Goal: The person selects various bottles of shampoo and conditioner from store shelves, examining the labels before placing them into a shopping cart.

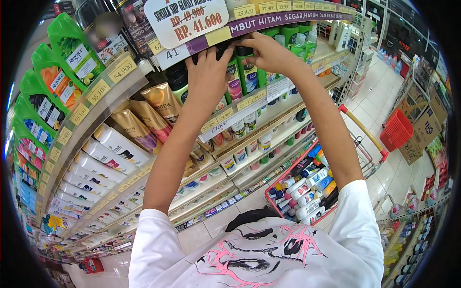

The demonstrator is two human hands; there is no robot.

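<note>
Both arms reach up to a shelf of shampoo bottles below a purple price strip (288, 20). My left hand (209, 77) is among dark-capped bottles, its fingers spread and their tips hidden under the shelf edge. Close beside it, my right hand (264, 54) has its fingers bent over the dark cap of a green and black bottle (249, 76); whether it grips the cap is hard to see. A similar bottle with a pink label (234, 81) stands between the hands. Left of my left hand is another dark-capped bottle (177, 81).
Green Rejoice bottles (77, 53) and gold Pantene tubes (139, 125) line the shelves at left. Below right stands a shopping cart (367, 132) beside a red basket full of bottles (272, 204). Another red basket (396, 129) and cardboard boxes (425, 127) are farther right.
</note>
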